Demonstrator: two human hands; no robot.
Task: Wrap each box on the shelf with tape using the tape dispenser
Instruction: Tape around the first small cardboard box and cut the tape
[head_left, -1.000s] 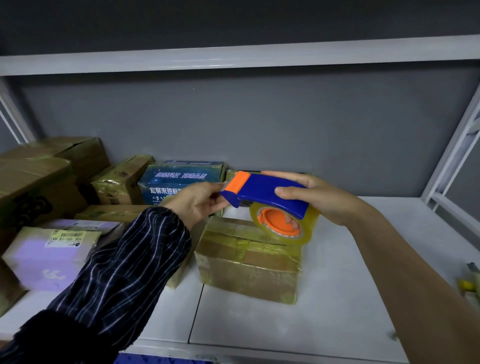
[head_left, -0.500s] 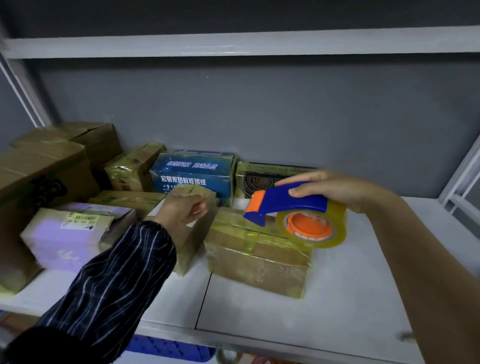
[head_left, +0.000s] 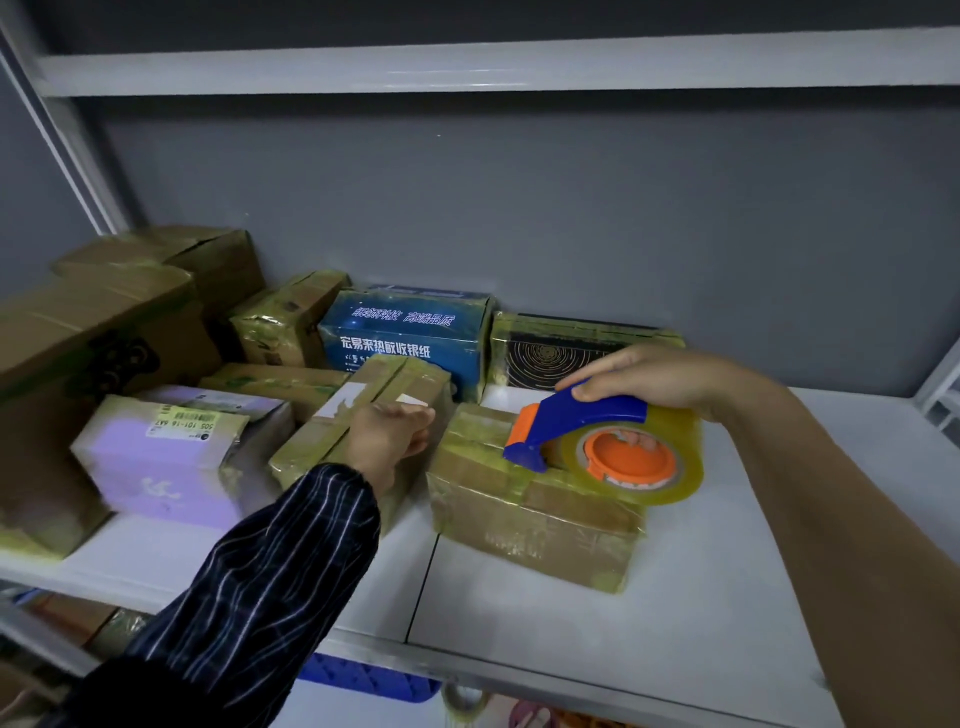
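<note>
A white metal shelf (head_left: 675, 613) holds taped cardboard boxes (head_left: 291, 325). The left hand (head_left: 387, 441) curls over a white-labelled carton (head_left: 363, 400); the right hand (head_left: 654, 376) grips a blue-and-orange tape dispenser (head_left: 597, 436) above a brown box (head_left: 530, 525).

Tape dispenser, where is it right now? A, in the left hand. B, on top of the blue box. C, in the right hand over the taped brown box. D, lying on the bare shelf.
C: the right hand grips the tape dispenser by its blue handle, over the taped brown box.
</note>
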